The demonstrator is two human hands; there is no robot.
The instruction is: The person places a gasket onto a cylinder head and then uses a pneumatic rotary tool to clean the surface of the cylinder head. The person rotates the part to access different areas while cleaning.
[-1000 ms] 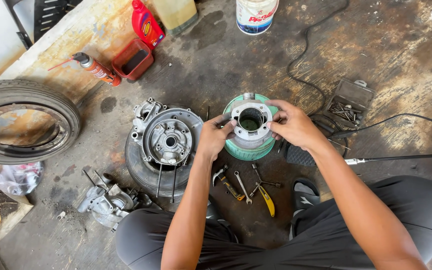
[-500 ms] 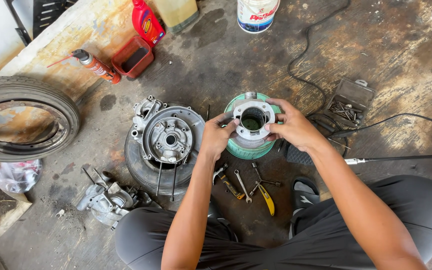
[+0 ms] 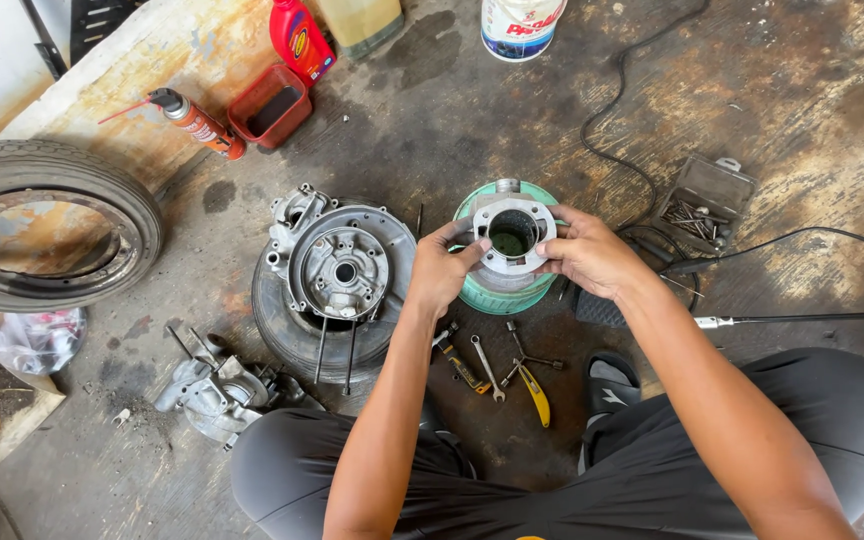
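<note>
A grey metal engine cylinder [image 3: 510,232] with a round bore stands upright on a green round tub [image 3: 492,296] on the stained concrete floor. My left hand [image 3: 441,270] grips its left side, fingers on the top flange. My right hand [image 3: 590,256] grips its right side, thumb and fingers on the rim. To the left, a metal engine case [image 3: 340,266] with a hub lies on a small tyre [image 3: 282,330].
Spanners and a yellow-handled tool [image 3: 497,368] lie just below my hands. A tyre on a rim [image 3: 47,225] lies far left, an engine part [image 3: 214,392] lower left, a box of bits [image 3: 702,205] and black cables on the right. Bottles and a red tray [image 3: 270,105] stand at the back.
Both hands stay on the cylinder; they have barely shifted, the view has moved slightly.
</note>
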